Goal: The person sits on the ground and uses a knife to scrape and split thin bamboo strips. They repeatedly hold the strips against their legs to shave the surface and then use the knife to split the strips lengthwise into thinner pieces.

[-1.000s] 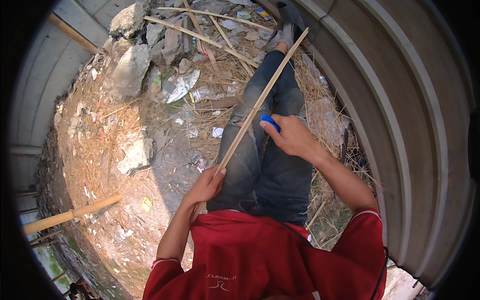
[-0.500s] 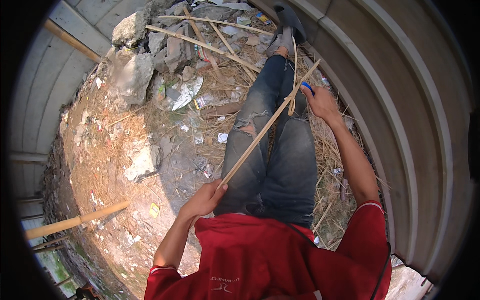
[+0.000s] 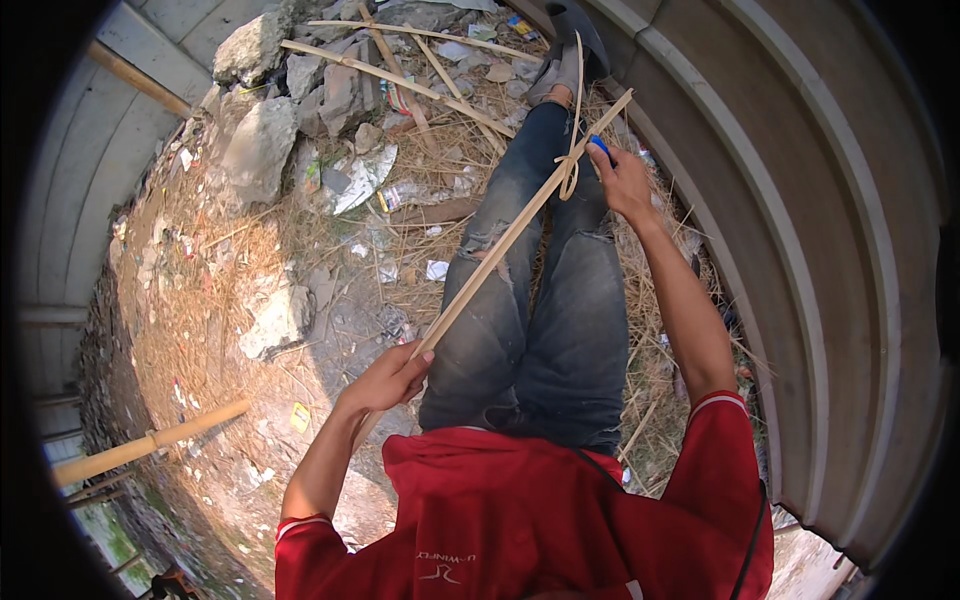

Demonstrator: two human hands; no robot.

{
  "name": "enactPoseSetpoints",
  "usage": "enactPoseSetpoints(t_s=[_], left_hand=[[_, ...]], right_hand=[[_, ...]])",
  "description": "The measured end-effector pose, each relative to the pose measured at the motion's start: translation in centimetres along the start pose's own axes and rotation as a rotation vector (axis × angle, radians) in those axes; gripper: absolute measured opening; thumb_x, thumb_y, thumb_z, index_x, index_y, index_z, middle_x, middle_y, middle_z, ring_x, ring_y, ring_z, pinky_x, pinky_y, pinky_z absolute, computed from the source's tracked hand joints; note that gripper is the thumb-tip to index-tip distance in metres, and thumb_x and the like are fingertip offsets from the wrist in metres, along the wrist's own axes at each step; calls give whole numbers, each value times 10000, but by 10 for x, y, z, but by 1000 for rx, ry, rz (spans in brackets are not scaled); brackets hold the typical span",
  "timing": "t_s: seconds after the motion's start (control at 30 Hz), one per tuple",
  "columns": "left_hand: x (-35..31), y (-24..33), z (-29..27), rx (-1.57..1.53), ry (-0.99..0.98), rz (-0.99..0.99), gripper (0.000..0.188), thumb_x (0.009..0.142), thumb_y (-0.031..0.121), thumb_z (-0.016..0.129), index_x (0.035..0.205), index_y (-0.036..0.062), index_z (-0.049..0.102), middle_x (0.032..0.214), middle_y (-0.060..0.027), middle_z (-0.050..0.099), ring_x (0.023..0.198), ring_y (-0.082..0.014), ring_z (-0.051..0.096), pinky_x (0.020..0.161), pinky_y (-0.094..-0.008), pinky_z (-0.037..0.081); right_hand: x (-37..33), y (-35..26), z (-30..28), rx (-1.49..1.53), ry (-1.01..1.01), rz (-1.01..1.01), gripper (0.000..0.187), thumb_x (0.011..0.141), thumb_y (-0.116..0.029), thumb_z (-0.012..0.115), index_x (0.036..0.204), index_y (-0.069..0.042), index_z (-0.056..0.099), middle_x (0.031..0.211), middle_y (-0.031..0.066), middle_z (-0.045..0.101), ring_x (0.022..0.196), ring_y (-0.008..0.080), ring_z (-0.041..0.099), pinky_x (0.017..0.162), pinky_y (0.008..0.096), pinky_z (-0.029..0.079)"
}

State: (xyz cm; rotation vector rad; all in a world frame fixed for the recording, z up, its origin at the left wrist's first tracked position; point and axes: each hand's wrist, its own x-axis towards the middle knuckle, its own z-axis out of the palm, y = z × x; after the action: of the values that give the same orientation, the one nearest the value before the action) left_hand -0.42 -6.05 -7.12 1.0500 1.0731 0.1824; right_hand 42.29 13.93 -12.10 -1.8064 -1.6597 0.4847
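A long, pale bamboo strip (image 3: pixel 495 258) lies slantwise above my legs, its far tip near my right hand. My left hand (image 3: pixel 385 378) is closed on its near part, thumb on top, and a short tail shows beyond my wrist. In my closed right hand (image 3: pixel 628 188) is a small blue tool (image 3: pixel 600 146); its working end is hidden, so I cannot tell its exact kind. The tool is against or very close to the strip near its far end. A thin peeled sliver (image 3: pixel 569 180) curls off there, with a long end reaching toward my feet.
My outstretched legs (image 3: pixel 575 300) are under the strip. Corrugated metal sheeting (image 3: pixel 800 200) rises close on my right. More bamboo strips (image 3: pixel 400 80) lie ahead beside broken rocks (image 3: pixel 262 150). A bamboo pole (image 3: pixel 150 442) juts in at left. Litter and straw cover the ground.
Both hands and the bamboo strip have shifted a little away from my body. The blue tool has moved along with the strip, and more of the strip's near tail shows.
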Motion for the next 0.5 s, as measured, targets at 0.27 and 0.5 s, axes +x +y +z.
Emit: enactPoseSetpoints(t_s=[0.27, 0.5], left_hand=[[6, -36, -11, -183, -75, -8, 309, 1096, 304, 451, 887, 79, 489, 599, 25, 370, 467, -92, 389, 445, -282, 322], [7, -31, -8, -55, -29, 50, 294, 1092, 300, 455, 921, 67, 509, 586, 32, 407, 463, -76, 407, 439, -263, 326]], right_hand=[[-4, -20, 12, 868, -293, 175, 484, 955, -518, 634, 736, -97, 538, 580, -51, 344, 540, 109, 318, 516, 303, 266], [-15, -46, -19, 196, 289, -268, 381, 782, -337, 869, 892, -33, 668, 685, 56, 605, 644, 140, 584, 598, 300, 471]])
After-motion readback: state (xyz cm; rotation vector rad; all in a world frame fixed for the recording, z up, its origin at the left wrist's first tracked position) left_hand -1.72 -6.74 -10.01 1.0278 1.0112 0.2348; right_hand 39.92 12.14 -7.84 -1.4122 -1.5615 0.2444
